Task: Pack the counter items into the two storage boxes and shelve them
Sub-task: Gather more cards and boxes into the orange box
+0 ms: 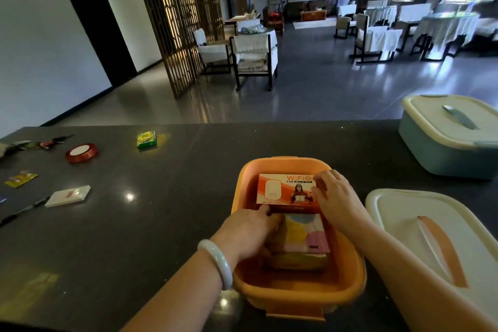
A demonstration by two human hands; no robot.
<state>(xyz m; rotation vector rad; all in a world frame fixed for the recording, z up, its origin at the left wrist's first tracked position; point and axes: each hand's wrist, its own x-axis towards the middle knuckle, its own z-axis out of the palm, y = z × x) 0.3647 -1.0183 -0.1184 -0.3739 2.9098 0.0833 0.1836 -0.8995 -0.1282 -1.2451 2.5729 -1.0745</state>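
An open orange storage box (296, 294) stands on the dark counter in front of me. Inside it lie an orange WiFi carton (283, 190) at the far end and a pastel-patterned pack (301, 234) nearer me. My left hand (250, 226) reaches into the box, its fingers curled round the carton's near left corner. My right hand (334, 197) grips the carton's right end. The box's cream lid with an orange handle (404, 213) lies to the right. A closed teal storage box (442, 153) with a cream lid stands at the far right.
Loose on the counter's left part lie a red ribbon roll (81, 152), a green packet (146, 139), a white flat box (68, 195), a yellow packet (21, 178), a black pen (24, 210) and some small dark items (40, 143). Beyond the counter's far edge is a dining room.
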